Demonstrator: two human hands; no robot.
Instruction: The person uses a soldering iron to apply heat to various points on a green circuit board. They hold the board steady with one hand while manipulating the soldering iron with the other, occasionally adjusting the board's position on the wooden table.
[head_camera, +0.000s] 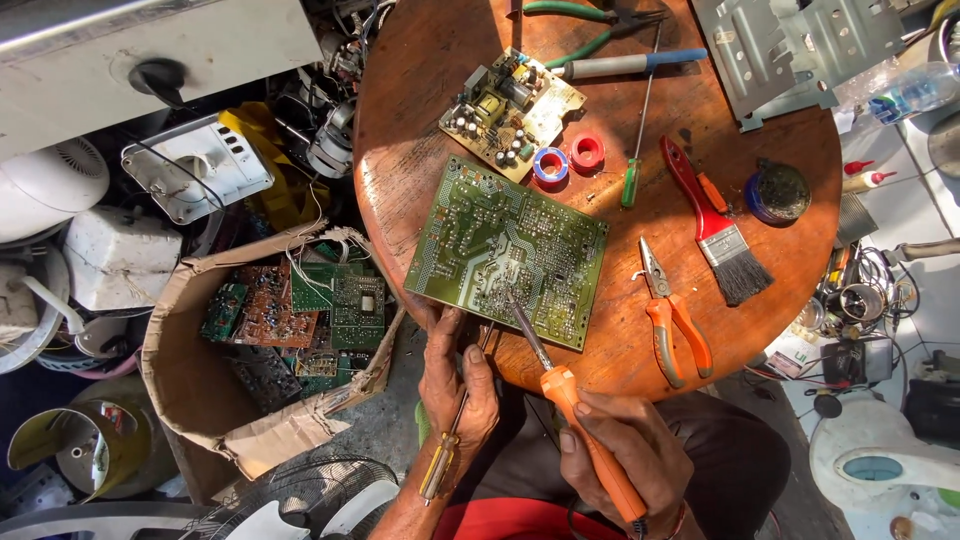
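A green circuit board (500, 245) lies solder side up on the round wooden table (420, 120), near its front edge. My right hand (625, 445) grips an orange-handled soldering iron (590, 440) whose tip rests on the board's lower middle. My left hand (455, 385) holds a yellow-handled screwdriver (440, 465) and touches the board's lower left corner; its thin shaft points up at the board next to the iron's tip.
The table also holds a smaller board with components (510, 112), two tape rolls (567, 158), orange pliers (672, 322), a red brush (715, 225), screwdrivers (635, 130), a round tin (778, 192) and a metal bracket (790, 45). A cardboard box of circuit boards (290, 320) stands to the left.
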